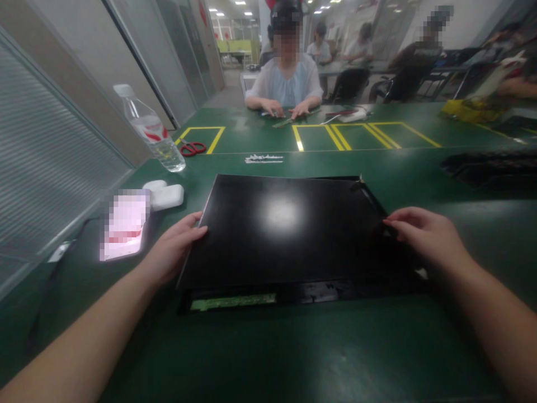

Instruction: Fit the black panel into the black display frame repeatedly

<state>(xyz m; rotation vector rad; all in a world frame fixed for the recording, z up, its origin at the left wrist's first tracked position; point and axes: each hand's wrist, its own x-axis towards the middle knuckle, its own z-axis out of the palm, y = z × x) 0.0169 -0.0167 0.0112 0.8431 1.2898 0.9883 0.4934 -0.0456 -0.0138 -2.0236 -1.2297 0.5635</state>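
Note:
A glossy black screen panel (pixel 251 240) lies over a black frame (pixel 373 201), and a bright light reflects in its middle. Along the near side, a green circuit board strip (pixel 233 302) shows in the frame below the panel's edge. My left hand (pixel 178 243) holds the panel's left edge, thumb on top and fingers mostly underneath. On the other side my right hand (pixel 423 229) is closed in a pinch at the frame's right edge. Whether a small piece sits between those fingertips is too blurred to tell. The panel's left side looks slightly raised off the frame.
A water bottle (pixel 157 137), red-handled scissors (pixel 193 149), a white case (pixel 168 197) and a lit phone (pixel 125 224) are on the left. White strips (pixel 264 159) lie beyond the panel. Dark parts (pixel 490 168) are at right. A person (pixel 287 78) works opposite.

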